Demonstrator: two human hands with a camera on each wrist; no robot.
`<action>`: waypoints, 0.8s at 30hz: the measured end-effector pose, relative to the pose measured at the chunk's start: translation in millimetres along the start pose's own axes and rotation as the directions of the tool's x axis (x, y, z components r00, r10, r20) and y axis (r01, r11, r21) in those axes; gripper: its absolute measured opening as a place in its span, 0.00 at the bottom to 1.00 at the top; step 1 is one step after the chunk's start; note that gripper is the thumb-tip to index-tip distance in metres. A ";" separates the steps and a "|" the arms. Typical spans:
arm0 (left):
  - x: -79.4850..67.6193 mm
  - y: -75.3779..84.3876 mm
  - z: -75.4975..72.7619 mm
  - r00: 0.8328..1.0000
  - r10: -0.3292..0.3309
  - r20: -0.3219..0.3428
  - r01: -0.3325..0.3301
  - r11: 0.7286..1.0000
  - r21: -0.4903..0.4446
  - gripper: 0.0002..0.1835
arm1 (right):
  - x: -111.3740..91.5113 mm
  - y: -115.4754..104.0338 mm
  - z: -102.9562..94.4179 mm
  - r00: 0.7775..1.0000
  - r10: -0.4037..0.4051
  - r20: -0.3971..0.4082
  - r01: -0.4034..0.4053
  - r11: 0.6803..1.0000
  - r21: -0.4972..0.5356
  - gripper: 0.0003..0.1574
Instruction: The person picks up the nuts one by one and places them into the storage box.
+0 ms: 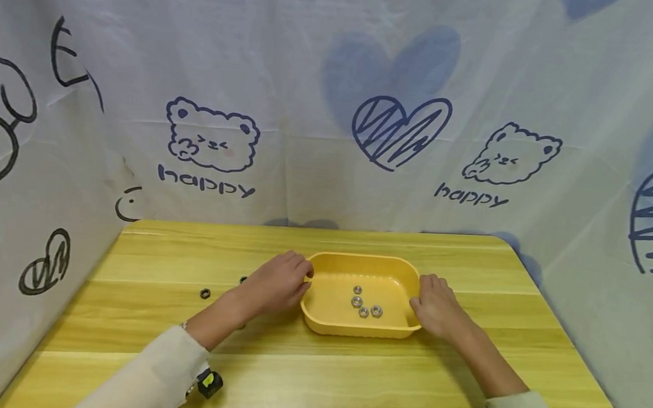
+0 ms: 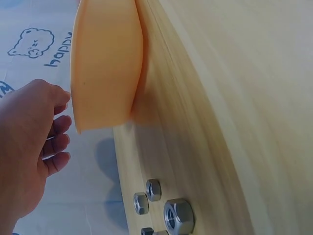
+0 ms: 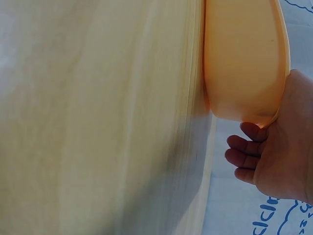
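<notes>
A yellow plastic tray (image 1: pixel 357 330) with rounded corners sits towards the far side of the table, its side wall (image 2: pixel 107 68) showing in the left wrist view. Several silver hex nuts (image 1: pixel 357 301) lie on its floor. At the tray's left end my left hand (image 1: pixel 278 281) grips the rim, fingers curled. My right hand (image 1: pixel 439 305) holds the opposite end, with the thumb over the rim and the fingers (image 3: pixel 244 159) curled beneath it in the right wrist view. Left of the tray lie more hex nuts (image 2: pixel 179 216), partly hidden by my left arm in the head view.
The wood-grain table (image 1: pixel 319 387) ends at a back edge just beyond the tray. A white cloth (image 1: pixel 306 165) printed with hearts and bears hangs behind and at both sides. One dark nut (image 1: pixel 205 293) lies on the left of the table.
</notes>
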State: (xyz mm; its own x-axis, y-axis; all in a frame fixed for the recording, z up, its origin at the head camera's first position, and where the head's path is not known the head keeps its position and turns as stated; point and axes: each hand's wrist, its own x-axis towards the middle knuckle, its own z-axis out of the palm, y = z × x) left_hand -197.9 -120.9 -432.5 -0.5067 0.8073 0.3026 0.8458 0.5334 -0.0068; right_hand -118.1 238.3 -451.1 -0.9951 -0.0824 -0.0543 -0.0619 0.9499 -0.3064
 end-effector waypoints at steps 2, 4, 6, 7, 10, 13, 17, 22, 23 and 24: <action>-1.8 -0.7 1.4 1.000 -0.016 0.008 0.016 1.000 -0.010 0.09 | -0.5 0.1 0.1 1.000 -0.003 -0.001 0.003 1.000 0.000 0.26; -3.9 -1.7 3.0 0.999 -0.033 0.012 0.033 0.999 -0.018 0.09 | -0.8 0.8 0.7 1.000 -0.003 0.000 0.003 1.000 -0.003 0.26; -6.2 -2.7 4.1 0.999 -0.046 0.009 0.046 0.999 -0.016 0.09 | -1.1 1.2 0.7 1.000 -0.002 0.005 0.002 1.000 -0.001 0.26; -7.4 -3.2 4.2 0.999 -0.047 0.003 0.047 0.999 -0.011 0.09 | -0.9 1.7 1.1 1.000 0.000 0.007 0.000 1.000 -0.002 0.27; -11.1 -4.4 4.3 0.999 -0.047 -0.021 0.047 0.999 -0.004 0.09 | 0.3 3.9 2.4 1.000 0.002 0.006 -0.002 1.000 -0.001 0.27; -15.3 -5.4 3.4 0.999 -0.038 -0.038 0.038 0.999 0.000 0.09 | 0.9 5.2 3.5 1.000 0.000 0.007 0.000 1.000 -0.004 0.27; -20.8 -8.7 5.2 0.998 -0.044 -0.041 0.044 0.999 0.012 0.09 | 0.6 5.7 4.4 1.000 -0.001 0.010 0.001 1.000 -0.009 0.27; -26.6 -13.8 7.5 0.997 -0.067 -0.026 0.067 0.998 0.010 0.09 | 0.5 6.3 5.2 1.000 -0.004 0.008 0.004 1.000 -0.010 0.27; -27.7 -14.6 7.8 0.997 -0.074 -0.021 0.074 0.997 0.004 0.09 | 0.5 6.5 5.3 1.000 -0.005 0.006 0.005 1.000 -0.009 0.27; -28.8 -15.4 8.1 0.997 -0.081 -0.016 0.081 0.997 -0.003 0.09 | 0.6 6.7 5.4 1.000 -0.006 0.004 0.006 1.000 -0.011 0.27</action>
State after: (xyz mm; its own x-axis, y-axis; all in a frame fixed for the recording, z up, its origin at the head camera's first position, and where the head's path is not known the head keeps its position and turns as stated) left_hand -197.7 -150.3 -448.8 -0.5709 0.7573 0.3171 0.8025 0.5963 0.0206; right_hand -118.7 242.9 -458.3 -0.9944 -0.0897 -0.0563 -0.0691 0.9526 -0.2964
